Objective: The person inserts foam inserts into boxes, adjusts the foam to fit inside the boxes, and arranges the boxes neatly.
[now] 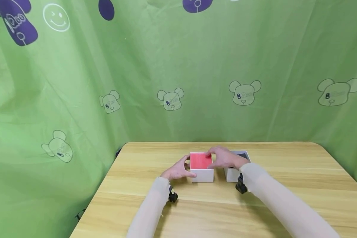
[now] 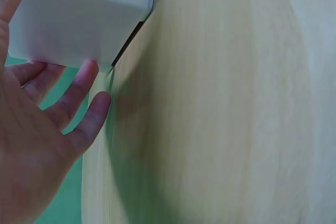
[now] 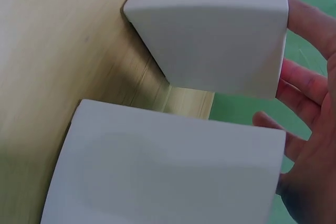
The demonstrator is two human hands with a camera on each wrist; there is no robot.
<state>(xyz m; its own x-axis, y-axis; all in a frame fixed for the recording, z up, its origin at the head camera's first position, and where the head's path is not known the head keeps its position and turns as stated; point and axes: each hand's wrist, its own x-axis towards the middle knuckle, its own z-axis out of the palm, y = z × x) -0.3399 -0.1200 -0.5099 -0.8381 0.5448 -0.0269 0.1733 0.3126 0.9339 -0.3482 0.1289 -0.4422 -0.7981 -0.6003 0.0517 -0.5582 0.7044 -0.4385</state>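
A small white square box [image 1: 202, 176] stands on the table, with a red surface [image 1: 200, 161] filling its top. My left hand [image 1: 178, 169] holds its left side, thumb along the front and fingers toward the back. In the left wrist view, fingertips touch the edge of the white box [image 2: 79, 30]. My right hand [image 1: 223, 157] reaches over from the right, thumb and fingers at the right rim beside the red. In the right wrist view, fingers [image 3: 304, 85] meet the upper edge of that box [image 3: 220, 45]; some fingertips are hidden behind it.
A second white box [image 1: 232, 175], dark inside, stands just to the right, partly under my right forearm. A narrow gap separates the boxes. The wooden table [image 1: 137, 185] extends around them, and a green curtain [image 1: 196, 122] hangs behind it.
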